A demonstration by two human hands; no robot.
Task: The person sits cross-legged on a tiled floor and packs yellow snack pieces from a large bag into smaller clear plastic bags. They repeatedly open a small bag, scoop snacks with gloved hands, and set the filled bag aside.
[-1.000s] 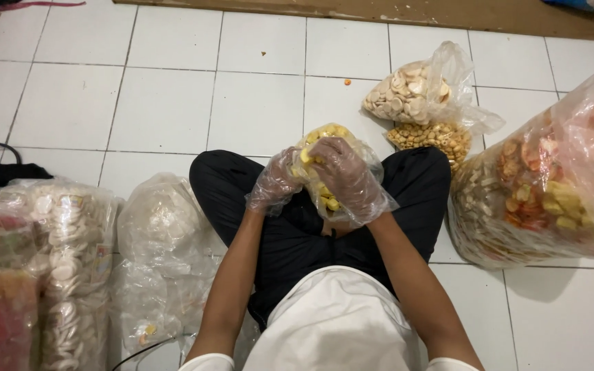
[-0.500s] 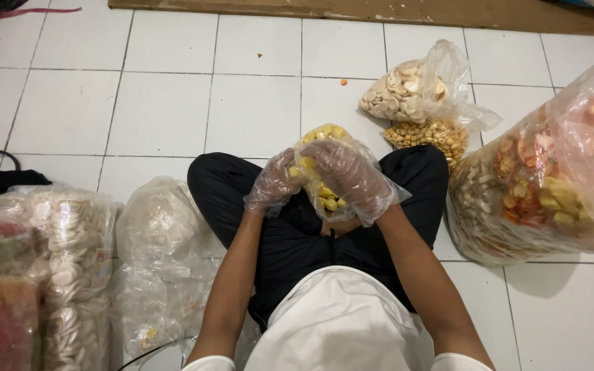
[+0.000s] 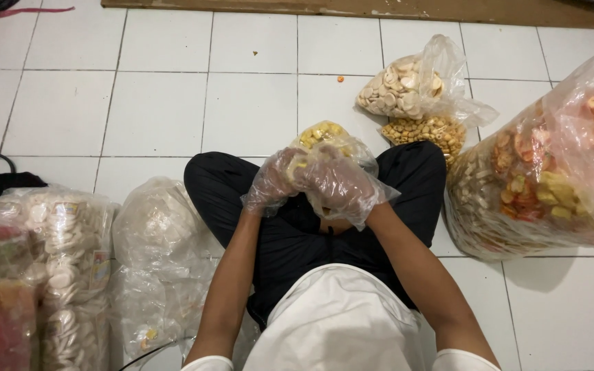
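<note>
I sit cross-legged on a white tiled floor. Both hands wear thin clear plastic gloves. My left hand [image 3: 273, 182] and my right hand [image 3: 338, 185] are closed together on a small clear bag of yellow snack pieces [image 3: 321, 135], held above my lap. The fingers pinch the bag's near end; its filled part bulges out beyond the hands. Part of the bag is hidden under my right hand.
A large clear sack of mixed orange, yellow and white crackers [image 3: 551, 172] stands at my right. Two smaller bags lie ahead right: pale round crackers [image 3: 407, 82] and brown pieces [image 3: 427, 130]. At my left sit crumpled empty plastic bags [image 3: 159, 254] and packed cracker packs [image 3: 36, 275].
Both hands have stayed on the small bag, shifting their grip slightly at its near end. The bag sits in about the same place above my lap.
</note>
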